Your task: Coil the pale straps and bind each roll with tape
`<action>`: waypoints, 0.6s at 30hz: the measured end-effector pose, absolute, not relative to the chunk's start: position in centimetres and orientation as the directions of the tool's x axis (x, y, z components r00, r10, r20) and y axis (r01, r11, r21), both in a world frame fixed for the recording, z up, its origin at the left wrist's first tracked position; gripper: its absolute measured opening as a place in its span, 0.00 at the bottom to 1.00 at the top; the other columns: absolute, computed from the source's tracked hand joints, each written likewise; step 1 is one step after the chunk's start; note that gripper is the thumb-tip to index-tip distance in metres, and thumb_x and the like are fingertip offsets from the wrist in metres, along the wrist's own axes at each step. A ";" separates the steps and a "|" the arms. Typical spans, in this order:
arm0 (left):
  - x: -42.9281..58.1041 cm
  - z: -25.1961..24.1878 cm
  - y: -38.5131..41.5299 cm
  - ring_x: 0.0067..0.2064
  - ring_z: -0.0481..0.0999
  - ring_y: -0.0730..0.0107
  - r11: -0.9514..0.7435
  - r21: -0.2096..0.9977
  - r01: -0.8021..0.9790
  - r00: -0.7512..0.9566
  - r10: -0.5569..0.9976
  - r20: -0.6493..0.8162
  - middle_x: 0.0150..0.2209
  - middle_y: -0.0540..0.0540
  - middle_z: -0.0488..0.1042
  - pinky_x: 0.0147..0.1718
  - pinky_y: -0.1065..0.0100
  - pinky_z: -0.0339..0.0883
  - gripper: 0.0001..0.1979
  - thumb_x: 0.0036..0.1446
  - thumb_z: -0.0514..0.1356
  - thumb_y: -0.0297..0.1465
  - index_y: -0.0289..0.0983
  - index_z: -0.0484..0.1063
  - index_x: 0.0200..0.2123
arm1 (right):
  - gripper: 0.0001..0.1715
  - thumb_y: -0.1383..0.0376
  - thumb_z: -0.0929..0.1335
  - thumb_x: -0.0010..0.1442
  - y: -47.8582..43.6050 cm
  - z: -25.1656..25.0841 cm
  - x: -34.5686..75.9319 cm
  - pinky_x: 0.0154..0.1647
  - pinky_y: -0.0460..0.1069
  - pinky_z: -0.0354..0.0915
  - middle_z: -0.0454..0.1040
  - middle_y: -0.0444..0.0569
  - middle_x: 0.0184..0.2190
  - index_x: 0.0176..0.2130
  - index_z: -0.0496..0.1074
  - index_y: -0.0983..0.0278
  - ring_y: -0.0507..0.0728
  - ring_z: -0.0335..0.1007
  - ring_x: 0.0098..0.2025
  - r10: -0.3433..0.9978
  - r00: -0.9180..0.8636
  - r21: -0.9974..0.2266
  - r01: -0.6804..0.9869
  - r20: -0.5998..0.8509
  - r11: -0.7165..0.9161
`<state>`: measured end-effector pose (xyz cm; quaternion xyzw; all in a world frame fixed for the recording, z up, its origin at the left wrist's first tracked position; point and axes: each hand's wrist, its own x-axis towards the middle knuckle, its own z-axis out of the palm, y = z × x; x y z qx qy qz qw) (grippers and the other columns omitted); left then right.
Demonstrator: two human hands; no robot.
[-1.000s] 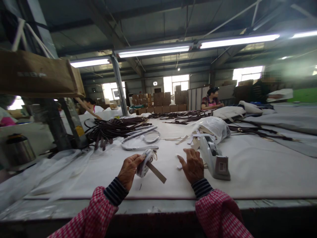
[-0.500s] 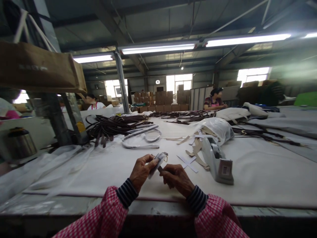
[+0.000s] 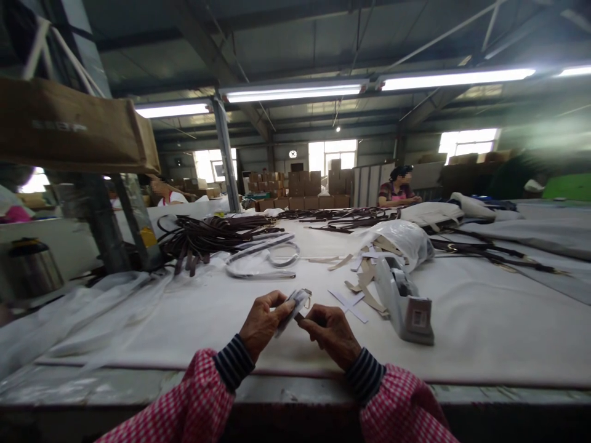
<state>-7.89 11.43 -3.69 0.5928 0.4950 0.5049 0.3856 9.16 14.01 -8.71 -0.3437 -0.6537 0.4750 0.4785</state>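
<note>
My left hand is closed around a strap that looks wrapped in clear plastic, with a metal clasp at its upper end. Fingers and thumb of my right hand pinch a short dark strip end beside the wrapped part. Both hands are just above the white table cover, close to its front edge. A loose strap in plastic lies beyond them. To the right of my right hand are crossed white paper strips and a grey tape dispenser.
A pile of dark straps lies back left, with more straps at the right. Beige scraps spill near a clear plastic bag. A brown bag hangs at the left. A co-worker sits across the table.
The view has shifted slightly. The wrapped strap and clasp are turned a little in my left hand; both hands keep their hold.
</note>
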 end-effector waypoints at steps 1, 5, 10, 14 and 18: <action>-7.9 -3.7 11.4 0.25 0.60 0.73 -0.214 0.957 0.196 -0.005 0.976 0.219 0.22 0.52 0.66 0.24 0.71 0.54 0.22 0.48 0.67 0.49 0.36 0.72 0.24 | 0.17 0.56 0.74 0.53 14.0 -8.6 9.2 0.15 0.43 0.52 0.68 0.41 0.16 0.23 0.71 0.65 0.47 0.56 0.15 0.902 -0.312 -0.950 -0.008 0.299 0.313; -8.0 -3.4 11.4 0.24 0.59 0.74 -0.223 0.954 0.199 -0.040 0.971 0.235 0.21 0.53 0.65 0.23 0.71 0.53 0.22 0.48 0.67 0.49 0.36 0.71 0.23 | 0.22 0.51 0.72 0.58 13.8 -8.0 9.5 0.16 0.43 0.53 0.67 0.41 0.17 0.26 0.73 0.66 0.48 0.57 0.17 0.889 -0.326 -0.946 -0.060 0.321 0.319; -8.9 -3.1 11.9 0.25 0.61 0.73 -0.226 0.949 0.219 -0.073 0.966 0.247 0.22 0.52 0.67 0.24 0.71 0.54 0.20 0.49 0.67 0.48 0.35 0.72 0.24 | 0.13 0.64 0.67 0.55 13.6 -8.0 9.8 0.16 0.43 0.55 0.73 0.45 0.26 0.39 0.78 0.65 0.50 0.65 0.21 0.849 -0.402 -0.939 -0.165 0.342 0.301; -9.6 -3.4 12.5 0.24 0.62 0.73 -0.199 0.960 0.198 -0.061 0.975 0.214 0.22 0.51 0.69 0.23 0.71 0.53 0.22 0.49 0.66 0.49 0.35 0.72 0.25 | 0.23 0.72 0.64 0.46 13.4 -8.8 9.3 0.23 0.44 0.64 0.74 0.47 0.30 0.41 0.81 0.63 0.53 0.71 0.29 0.741 -0.516 -0.902 -0.216 0.431 0.374; -10.0 -4.0 12.8 0.22 0.63 0.72 -0.154 0.965 0.210 -0.019 0.987 0.162 0.22 0.48 0.71 0.22 0.70 0.53 0.22 0.50 0.65 0.50 0.35 0.72 0.25 | 0.21 0.73 0.68 0.54 13.3 -9.3 9.2 0.32 0.47 0.68 0.76 0.48 0.36 0.46 0.81 0.59 0.54 0.71 0.34 0.662 -0.494 -0.792 -0.095 0.564 0.603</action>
